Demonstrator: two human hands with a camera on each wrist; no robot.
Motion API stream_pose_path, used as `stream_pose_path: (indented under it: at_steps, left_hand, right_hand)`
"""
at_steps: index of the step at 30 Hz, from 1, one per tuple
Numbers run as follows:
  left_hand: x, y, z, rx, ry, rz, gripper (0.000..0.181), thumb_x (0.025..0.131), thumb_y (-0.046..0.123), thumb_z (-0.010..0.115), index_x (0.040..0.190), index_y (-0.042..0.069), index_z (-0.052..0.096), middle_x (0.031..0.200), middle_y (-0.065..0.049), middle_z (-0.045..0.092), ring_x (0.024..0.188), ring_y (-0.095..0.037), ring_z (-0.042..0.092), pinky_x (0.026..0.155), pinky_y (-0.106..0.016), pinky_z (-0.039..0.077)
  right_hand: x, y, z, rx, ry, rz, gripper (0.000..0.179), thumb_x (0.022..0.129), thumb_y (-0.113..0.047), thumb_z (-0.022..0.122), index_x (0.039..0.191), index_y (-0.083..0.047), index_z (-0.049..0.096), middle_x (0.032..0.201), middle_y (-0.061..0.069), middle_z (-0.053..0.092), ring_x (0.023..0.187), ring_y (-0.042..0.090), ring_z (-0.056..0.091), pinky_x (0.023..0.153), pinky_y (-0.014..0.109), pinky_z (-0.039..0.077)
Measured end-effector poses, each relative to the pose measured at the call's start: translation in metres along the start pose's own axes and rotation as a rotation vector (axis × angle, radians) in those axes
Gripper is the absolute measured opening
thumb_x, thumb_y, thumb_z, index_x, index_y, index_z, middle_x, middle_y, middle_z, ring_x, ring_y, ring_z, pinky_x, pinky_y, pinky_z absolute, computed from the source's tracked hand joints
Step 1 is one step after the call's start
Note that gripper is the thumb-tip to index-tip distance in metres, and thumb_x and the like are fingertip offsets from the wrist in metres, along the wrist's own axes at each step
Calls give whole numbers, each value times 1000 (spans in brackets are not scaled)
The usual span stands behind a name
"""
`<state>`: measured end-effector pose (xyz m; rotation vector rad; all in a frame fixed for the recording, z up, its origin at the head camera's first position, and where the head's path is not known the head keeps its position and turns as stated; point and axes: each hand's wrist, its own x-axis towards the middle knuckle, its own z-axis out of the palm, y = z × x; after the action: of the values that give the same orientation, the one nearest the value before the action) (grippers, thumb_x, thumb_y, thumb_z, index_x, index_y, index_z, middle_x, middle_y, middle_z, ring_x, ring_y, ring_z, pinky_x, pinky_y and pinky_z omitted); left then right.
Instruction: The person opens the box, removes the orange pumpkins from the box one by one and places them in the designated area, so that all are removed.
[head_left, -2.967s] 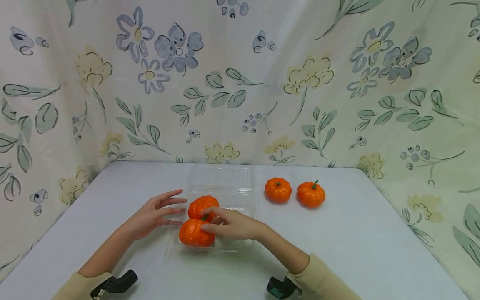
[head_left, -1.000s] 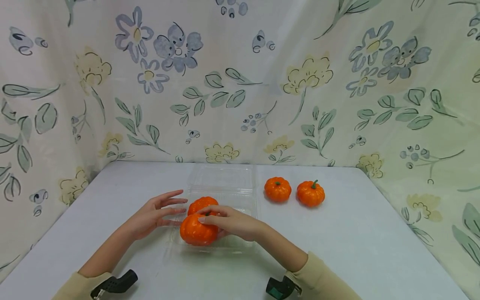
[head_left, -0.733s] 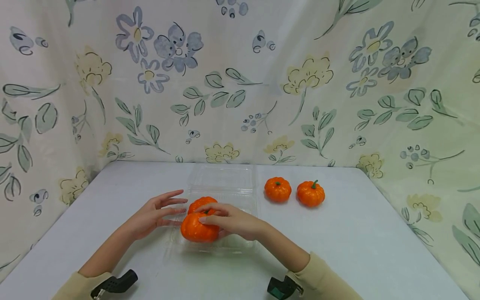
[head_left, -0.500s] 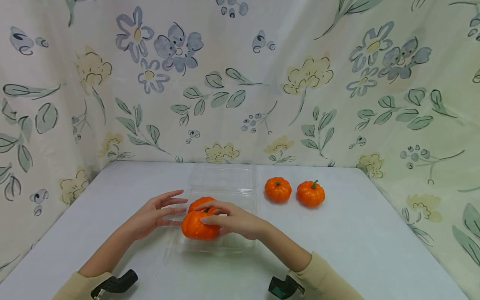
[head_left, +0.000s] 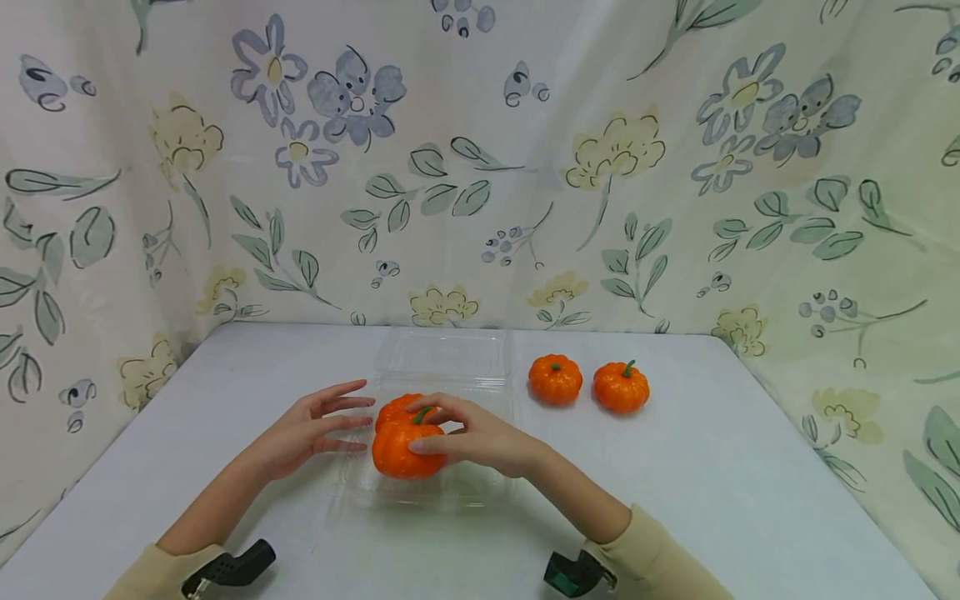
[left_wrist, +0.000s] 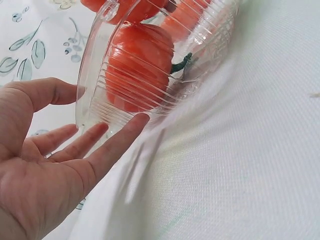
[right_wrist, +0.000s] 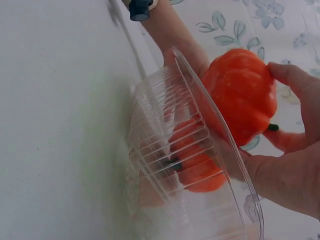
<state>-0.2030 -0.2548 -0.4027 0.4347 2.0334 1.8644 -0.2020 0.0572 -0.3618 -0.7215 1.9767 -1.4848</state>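
Note:
My right hand (head_left: 487,437) grips a small orange toy pumpkin (head_left: 405,452) with a green stem, thumb on its near side and fingers around the far side. In the right wrist view, this pumpkin (right_wrist: 242,95) is up at the rim of a clear plastic clamshell box (right_wrist: 165,115). A second pumpkin (left_wrist: 137,70) lies on its side within the box, its stem pointing sideways. The held one partly covers it in the head view. My left hand (head_left: 303,429) is spread along the box's left wall, fingertips right at the plastic, holding nothing.
Two more pumpkins, one (head_left: 555,380) nearer the box and one (head_left: 621,387) farther right, stand on the white table (head_left: 675,500). The box's lid (head_left: 442,354) lies folded back behind it. A floral curtain (head_left: 480,250) hangs along the back and sides.
The right hand has raised the pumpkin from the box's front left and moved it slightly right. Its stem has turned and now shows more clearly. My left hand has stayed in place.

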Motion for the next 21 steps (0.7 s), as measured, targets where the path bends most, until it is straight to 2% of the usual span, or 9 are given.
stream_pose_path:
  at_steps: [7, 16, 21]
  left_hand:
    - [0, -2, -1, -7, -3, 7, 64, 111, 10, 49, 164, -7, 17, 160, -40, 32, 124, -17, 67, 95, -47, 62]
    - [0, -1, 1, -7, 13, -7, 65, 111, 10, 51, 164, -7, 17, 160, -40, 32, 125, -20, 67, 95, -48, 62]
    - [0, 0, 1, -13, 14, -7, 66, 110, 9, 51, 164, -7, 17, 160, -40, 33, 125, -21, 67, 96, -48, 61]
  right_hand:
    - [-4, 3, -6, -26, 9, -15, 40, 98, -28, 72, 135, -14, 64, 147, 9, 57, 121, 28, 66, 100, 38, 59]
    - [-10, 6, -9, -42, 64, -3, 40, 96, -25, 78, 132, -13, 66, 146, 9, 59, 116, 26, 70, 100, 38, 60]
    - [-13, 7, -12, -80, 80, -14, 44, 95, -25, 78, 135, -12, 66, 145, 9, 59, 120, 27, 66, 101, 39, 58]
